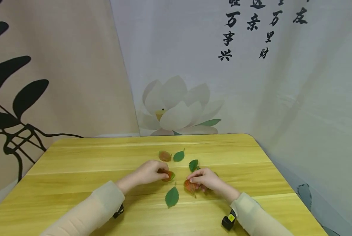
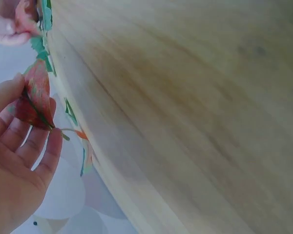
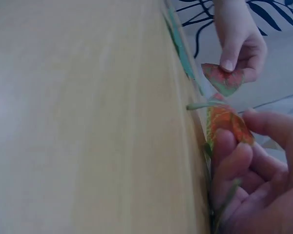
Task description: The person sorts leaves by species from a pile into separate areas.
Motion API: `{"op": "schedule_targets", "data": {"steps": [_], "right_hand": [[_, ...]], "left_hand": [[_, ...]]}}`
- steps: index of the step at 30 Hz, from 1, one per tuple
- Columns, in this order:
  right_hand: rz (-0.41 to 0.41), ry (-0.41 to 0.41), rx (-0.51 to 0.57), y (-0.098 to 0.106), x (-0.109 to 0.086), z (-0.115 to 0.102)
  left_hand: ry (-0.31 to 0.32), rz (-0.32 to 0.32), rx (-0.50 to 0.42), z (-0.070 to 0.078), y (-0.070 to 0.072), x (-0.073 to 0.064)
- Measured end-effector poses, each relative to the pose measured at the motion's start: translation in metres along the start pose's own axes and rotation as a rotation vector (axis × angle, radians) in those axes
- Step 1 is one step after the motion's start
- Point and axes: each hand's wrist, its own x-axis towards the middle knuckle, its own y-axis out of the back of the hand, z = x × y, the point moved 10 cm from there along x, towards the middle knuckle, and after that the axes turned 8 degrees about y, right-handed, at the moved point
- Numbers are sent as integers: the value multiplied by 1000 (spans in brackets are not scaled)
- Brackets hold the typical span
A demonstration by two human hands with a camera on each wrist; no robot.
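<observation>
Gently now: my left hand (image 1: 148, 173) pinches a red leaf (image 1: 167, 175), my right hand (image 1: 204, 179) pinches an orange leaf (image 1: 190, 186); I'd hold both by the edges, low over the surface (image 1: 75, 170).

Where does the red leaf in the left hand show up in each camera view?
Head: red leaf at table centre, pinched by the left hand.
Left wrist: at left, folded in the fingers.
Right wrist: upper right, held by the far hand.
Shared landmark: the yellow wooden table.
</observation>
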Motion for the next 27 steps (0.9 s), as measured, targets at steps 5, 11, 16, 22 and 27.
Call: {"op": "schedule_targets", "data": {"steps": [5,11,16,22,27], "right_hand": [[-52,-15,16,0,2,4],[-116,0,36,-1,2,6],[-128,13,17,0,2,7],[-119,8,11,-1,1,12],[-116,17,14,-4,2,11]], "left_hand": [[48,2,-157,-11,8,0],[160,20,-387,-30,18,-4],[249,76,-483,-44,33,-13],[306,134,-561,-65,52,-32],[315,163,-562,-87,73,-51]]}}
